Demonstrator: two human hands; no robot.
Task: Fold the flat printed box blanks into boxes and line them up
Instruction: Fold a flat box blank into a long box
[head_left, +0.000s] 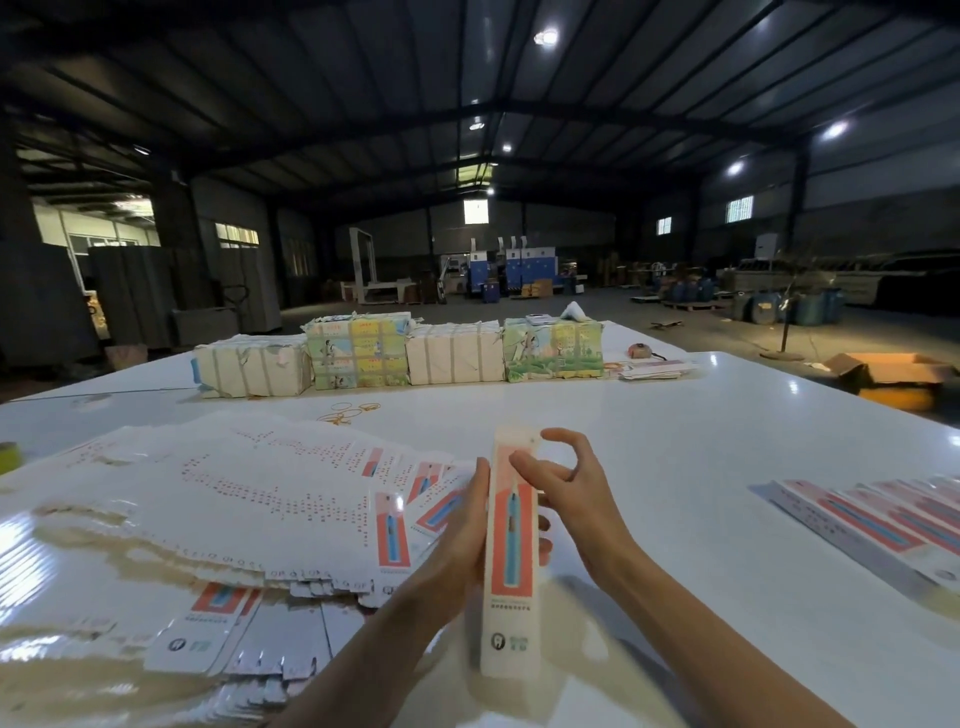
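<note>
Standing over a glossy white worktop in a dim warehouse, a person holds one long, narrow box nearly upright between the two hands, just above the near edge. Its front shows an orange panel with a blue pen-like picture, and a pale tab sticks up at the top.

The left hand lies along the box's left edge with the thumb straight up the side. Its fingertips show past the right edge from behind, so it is wrapped round the box and gripping it. The right hand is up by the top of the box, fingers spread and half curled, one tip lying on the box's front. Whether it grips anything I cannot tell.

To the left, a wide fan of flat blanks spreads across the worktop, overlapping like cards, with more of them heaped beneath at the near edge. Well apart on the right, a row of folded boxes lies side by side, touching, and runs out of view.

Along the far edge four wrapped bundles stand in a line, two plain and two printed in colour. A few rubber bands lie loose between the bundles and the fan. Beyond the worktop on the right, an open cardboard carton sits on the floor.
</note>
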